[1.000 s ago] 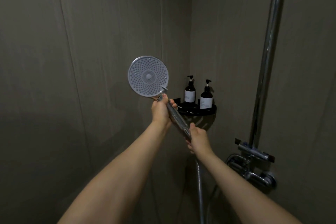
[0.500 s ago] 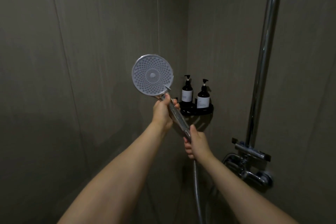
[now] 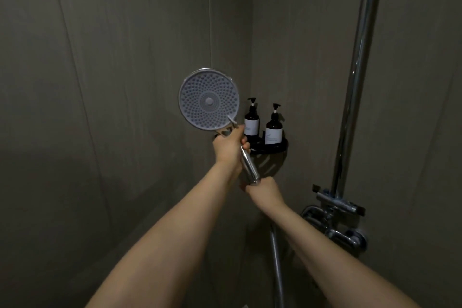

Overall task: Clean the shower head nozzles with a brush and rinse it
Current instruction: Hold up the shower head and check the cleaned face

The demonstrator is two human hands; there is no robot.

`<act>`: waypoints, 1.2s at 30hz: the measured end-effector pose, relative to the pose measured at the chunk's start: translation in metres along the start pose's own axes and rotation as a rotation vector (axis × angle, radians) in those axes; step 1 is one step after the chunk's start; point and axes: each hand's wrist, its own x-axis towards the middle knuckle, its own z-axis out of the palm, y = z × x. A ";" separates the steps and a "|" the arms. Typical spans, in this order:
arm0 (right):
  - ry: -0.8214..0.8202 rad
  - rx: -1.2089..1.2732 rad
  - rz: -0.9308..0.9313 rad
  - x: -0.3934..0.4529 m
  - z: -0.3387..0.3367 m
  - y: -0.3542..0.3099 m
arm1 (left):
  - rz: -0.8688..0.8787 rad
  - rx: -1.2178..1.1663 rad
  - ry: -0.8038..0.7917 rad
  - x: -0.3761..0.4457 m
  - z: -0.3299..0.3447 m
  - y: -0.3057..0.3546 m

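Dim grey-brown wall panels are closing in on both sides as I am looking into the corner of this shower stall. I am holding the round chrome-rimmed shower head with its pale grey nozzle face [image 3: 208, 100] up in front of that corner, nozzles turned toward me. My left hand [image 3: 228, 148] is wrapping its fingers round the top of the shiny metal handle [image 3: 248, 164], just under the neck. My right hand [image 3: 265, 189] is gripping the bottom end of that handle, where the ribbed metal hose [image 3: 277, 262] is dropping away below my wrist.

I am judging the head to be rigid and fairly light, top-heavy above my upper grip, with the hose tugging at the lower one. The polished handle is probably slippery when wet, so a close grip near the neck seems best for steadying the face under a brush. The nozzle tips look like soft rubber, though I cannot confirm that in this light.

Beyond my upper hand, two dark pump bottles with white labels [image 3: 251, 121] are standing on a black corner shelf [image 3: 281, 147]. Right of my lower hand, the chrome riser pipe [image 3: 355, 97] is running down to the mixer valve [image 3: 336, 217].

No brush is showing anywhere. My palms and the hose connection are hidden, the labels are unreadable, and any scale on the nozzles is too small to make out.
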 end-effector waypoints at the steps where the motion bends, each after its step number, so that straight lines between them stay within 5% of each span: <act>1: -0.111 0.033 0.029 -0.001 -0.002 0.000 | -0.013 0.023 -0.007 0.000 -0.001 0.000; 5: -0.443 0.225 0.152 0.002 -0.009 0.010 | -0.065 0.055 -0.052 -0.001 -0.002 -0.003; 11: 0.179 -0.190 -0.072 -0.002 -0.001 -0.002 | 0.032 0.074 0.277 -0.004 0.010 -0.009; 13: 0.225 -0.171 -0.055 -0.003 -0.001 -0.002 | 0.029 0.053 0.265 -0.005 0.013 -0.008; 22: -0.309 0.241 0.183 -0.004 0.003 0.004 | -0.167 0.120 -0.278 -0.007 0.000 0.005; 25: -0.435 0.253 0.162 -0.005 -0.006 0.007 | -0.192 0.105 -0.243 -0.009 -0.003 0.003; 29: -0.050 -0.019 0.016 0.003 -0.008 0.009 | -0.092 0.031 0.050 -0.011 0.002 -0.008; 31: 0.092 -0.038 -0.004 0.002 -0.003 0.012 | -0.076 0.033 0.065 -0.014 0.006 -0.009; 36: -0.002 0.114 0.125 -0.002 0.005 0.019 | -0.115 0.101 -0.126 -0.017 0.003 -0.008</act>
